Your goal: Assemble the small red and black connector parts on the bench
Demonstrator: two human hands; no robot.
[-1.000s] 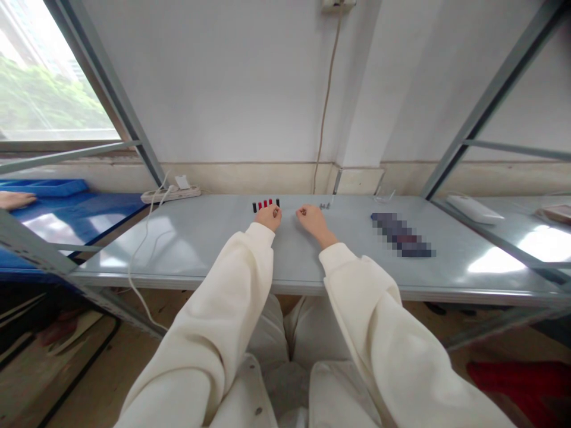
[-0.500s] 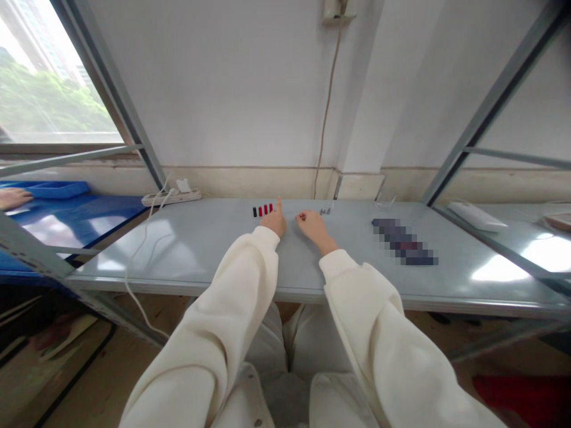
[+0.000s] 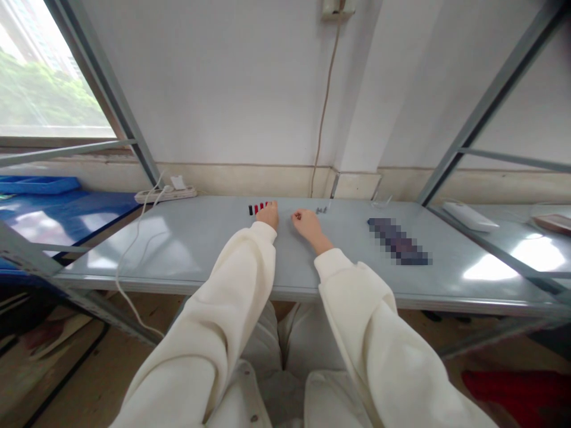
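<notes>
I see tubes [image 3: 256, 210] already lined up, grey bits [image 3: 321, 210] loose to their right; left hand [image 3: 268, 215] and right hand [image 3: 306, 222] curl fingers, contents unclear.

A short, upright-looking black cylinder [image 3: 250, 210] stands at the left end of a close row on the grey, glossy bench [image 3: 209, 226], near its far edge. Just beside it come short, glossy red cylinders [image 3: 262, 207] of similar height, the rightmost partly hidden by the left hand [image 3: 267, 215]. A cluster of small grey, metallic-looking pieces [image 3: 322, 210] lies just beyond the right hand [image 3: 307, 221], well apart from the row; their exact shape is too small to tell.
</notes>
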